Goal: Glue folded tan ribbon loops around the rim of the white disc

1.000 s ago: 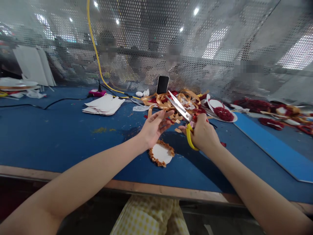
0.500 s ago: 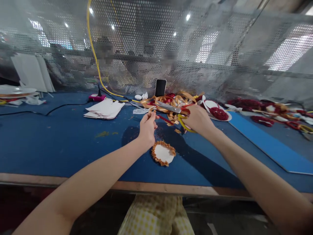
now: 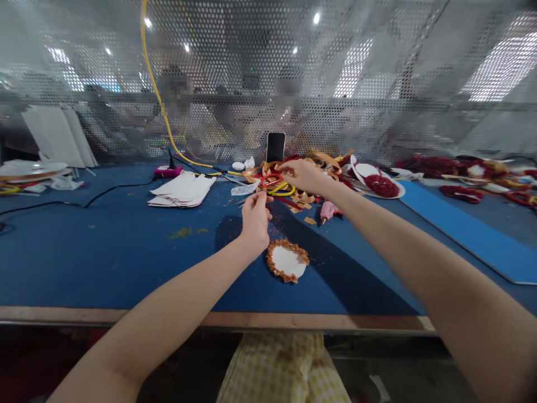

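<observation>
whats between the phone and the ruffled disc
In the head view, orange ribbon, the scissors, scraps and blue tabletop lie between the phone and the disc.

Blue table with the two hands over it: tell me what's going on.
A person's right hand is at the ribbon pile, beside the scissors' handles. The left hand is near them, fingers drawn together; whether it holds anything is unclear. Nearer the person lies a white disc, partly edged with brown ruffles. Beyond it, to the right, lies a pink glue gun.
</observation>
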Tool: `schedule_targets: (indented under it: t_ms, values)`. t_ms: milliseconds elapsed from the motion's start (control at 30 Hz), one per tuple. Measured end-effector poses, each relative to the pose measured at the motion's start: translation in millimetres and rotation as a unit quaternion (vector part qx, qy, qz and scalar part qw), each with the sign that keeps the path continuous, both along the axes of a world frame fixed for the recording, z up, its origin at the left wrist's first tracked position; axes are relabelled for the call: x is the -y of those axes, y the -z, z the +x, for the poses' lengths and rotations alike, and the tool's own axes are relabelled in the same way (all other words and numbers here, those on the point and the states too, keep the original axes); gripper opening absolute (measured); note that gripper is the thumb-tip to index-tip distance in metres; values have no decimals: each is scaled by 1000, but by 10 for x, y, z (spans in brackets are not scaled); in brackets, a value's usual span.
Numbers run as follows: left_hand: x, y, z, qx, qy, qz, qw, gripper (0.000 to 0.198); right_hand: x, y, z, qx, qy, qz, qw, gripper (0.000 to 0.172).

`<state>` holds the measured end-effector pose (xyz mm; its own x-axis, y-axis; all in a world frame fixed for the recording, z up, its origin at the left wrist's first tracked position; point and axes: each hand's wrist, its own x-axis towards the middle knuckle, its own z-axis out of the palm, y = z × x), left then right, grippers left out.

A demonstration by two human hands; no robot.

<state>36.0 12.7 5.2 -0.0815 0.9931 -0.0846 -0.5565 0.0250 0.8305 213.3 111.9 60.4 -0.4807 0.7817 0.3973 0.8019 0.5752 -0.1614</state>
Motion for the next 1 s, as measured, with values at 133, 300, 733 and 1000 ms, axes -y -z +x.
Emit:
schedule_targets:
  t_ms: [133,300,733,1000]
  values:
    - [-28,19,15,-48,0,-8,999,18,529,90,143,-7,-66,-46,997,20]
    - [16,1,44,-108,19,-26,994,17,1250,184,205,-13,-206,-155,966,47]
    - [208,13,119,-178,117,-53,976,19,1423,393,413,-28,-189,-96,977,25]
    - [349,-12,143,-157,69,-73,982,24,1425,389,401,-23,-167,-126,978,26]
